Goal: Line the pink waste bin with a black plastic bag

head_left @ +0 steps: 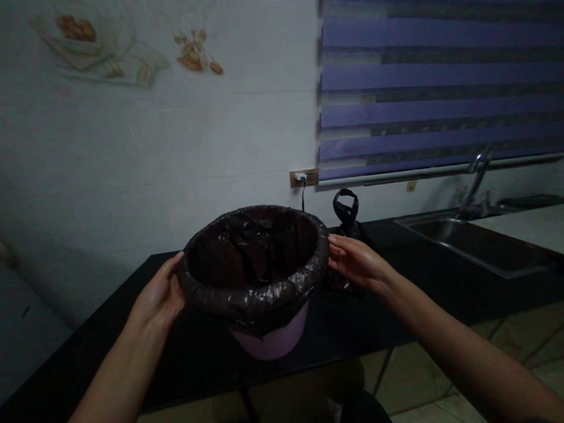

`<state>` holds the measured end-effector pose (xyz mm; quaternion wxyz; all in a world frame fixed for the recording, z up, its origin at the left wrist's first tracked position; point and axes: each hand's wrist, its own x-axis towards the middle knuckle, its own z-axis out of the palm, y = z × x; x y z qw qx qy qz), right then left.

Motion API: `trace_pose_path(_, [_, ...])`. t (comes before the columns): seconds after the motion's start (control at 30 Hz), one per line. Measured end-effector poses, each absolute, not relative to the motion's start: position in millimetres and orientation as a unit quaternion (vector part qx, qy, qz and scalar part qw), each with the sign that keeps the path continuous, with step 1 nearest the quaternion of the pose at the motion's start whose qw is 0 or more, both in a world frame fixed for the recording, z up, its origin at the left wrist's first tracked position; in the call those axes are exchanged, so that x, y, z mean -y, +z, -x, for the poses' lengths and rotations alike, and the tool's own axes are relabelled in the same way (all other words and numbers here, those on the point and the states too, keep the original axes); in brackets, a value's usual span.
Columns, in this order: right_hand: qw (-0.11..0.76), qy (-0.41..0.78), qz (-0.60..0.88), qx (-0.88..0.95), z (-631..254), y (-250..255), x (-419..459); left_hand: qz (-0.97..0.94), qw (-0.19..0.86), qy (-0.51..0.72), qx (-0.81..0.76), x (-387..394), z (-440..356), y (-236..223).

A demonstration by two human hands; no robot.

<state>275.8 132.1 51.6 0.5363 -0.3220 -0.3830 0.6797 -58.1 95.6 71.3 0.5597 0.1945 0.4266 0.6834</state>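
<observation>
A pink trash bin stands upright on the dark countertop, lined with a black garbage bag. The bag's edge is folded down over the rim all the way round, and its inside is dark, with loose folds. On the left side of the rim, my left hand grips the folded bag edge; its fingertips are partly hidden behind the rim. Opposite it, my right hand holds the right side of the rim, thumb on top and fingers curled below.
Behind my right hand sits a black plastic bag with a looped handle. A metal sink with a faucet lies to the right. A plug sits in the wall outlet. A purple striped blind covers the window above the black countertop.
</observation>
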Motion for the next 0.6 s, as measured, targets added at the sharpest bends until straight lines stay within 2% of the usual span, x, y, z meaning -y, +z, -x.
trace_pose_path(0.4, [0.527, 0.728, 0.228, 0.375, -268.9, 29.3, -139.1, -0.24, 0.597, 0.628, -0.438, -107.3, 74.5, 69.8])
trace_pose_path(0.6, [0.523, 0.725, 0.218, 0.392, -266.9, 22.4, -138.4, -0.32, 0.569, 0.601, -0.461, -105.9, 89.5, 58.1])
